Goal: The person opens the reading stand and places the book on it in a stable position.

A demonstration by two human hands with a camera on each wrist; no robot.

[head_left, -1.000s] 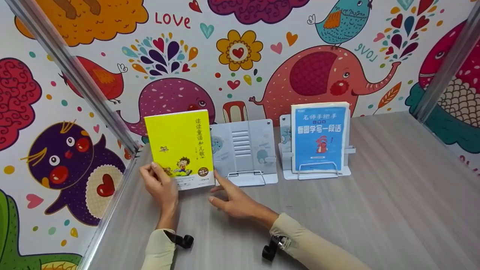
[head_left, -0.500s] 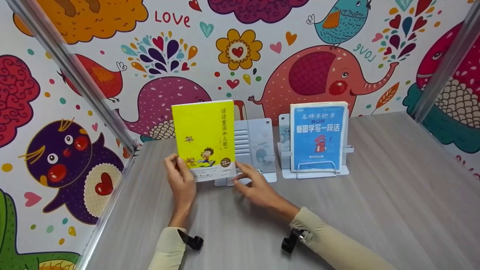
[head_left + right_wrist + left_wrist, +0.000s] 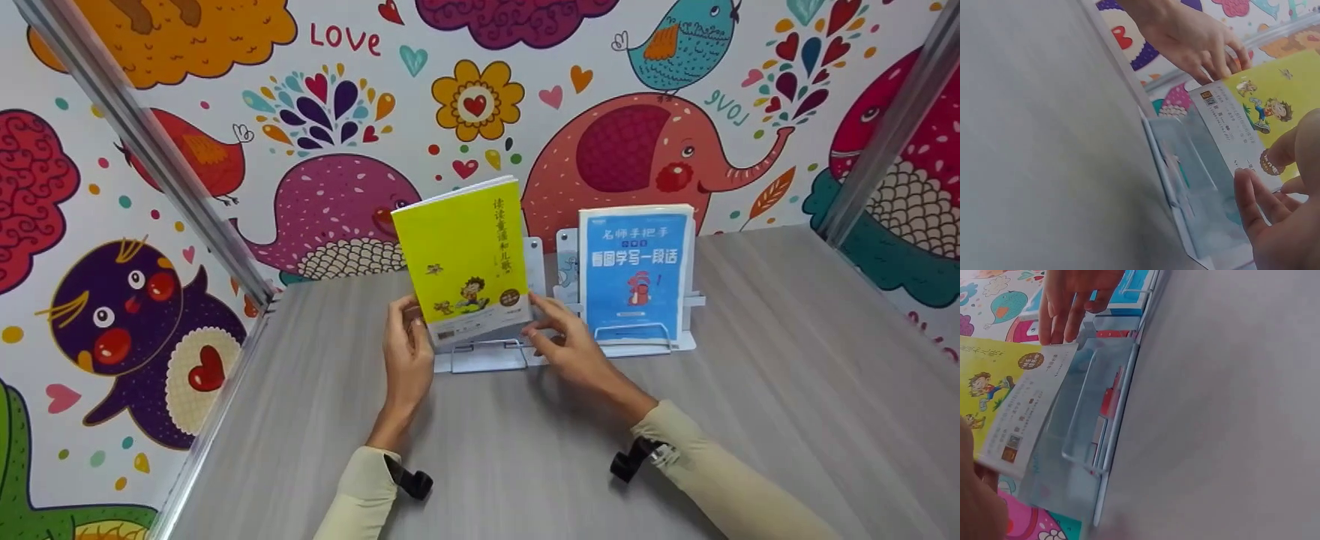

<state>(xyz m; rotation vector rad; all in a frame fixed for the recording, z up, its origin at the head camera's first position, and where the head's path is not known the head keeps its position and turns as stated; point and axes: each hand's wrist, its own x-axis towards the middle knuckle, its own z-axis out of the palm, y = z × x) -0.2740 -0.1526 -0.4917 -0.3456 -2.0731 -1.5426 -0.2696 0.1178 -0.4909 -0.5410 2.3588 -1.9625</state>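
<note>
In the head view my left hand [image 3: 409,349] grips a yellow paperback children's book [image 3: 461,247] by its lower left edge, thumb in front. The book leans over a pale metal bookstand [image 3: 534,262], hiding most of its back plate. Its bottom edge is close above the stand's wire ledge [image 3: 489,357]. My right hand [image 3: 577,349] has its fingers at the book's lower right edge, fairly straight, as the left wrist view also shows. In the right wrist view, the white lower band of the book [image 3: 1235,132] overlaps the stand's plate [image 3: 1207,225].
A second bookstand [image 3: 568,262] stands to the right, holding a blue book [image 3: 636,277] upright behind its wire ledge. Both stands are on a grey wood-grain table [image 3: 525,472]. Behind is a cartoon-printed wall [image 3: 345,195], with metal posts [image 3: 150,150] at the corners.
Both hands have moved right and a little upward with the yellow book, from left of the near bookstand to in front of it. The book now tilts more. The blue book stays put.
</note>
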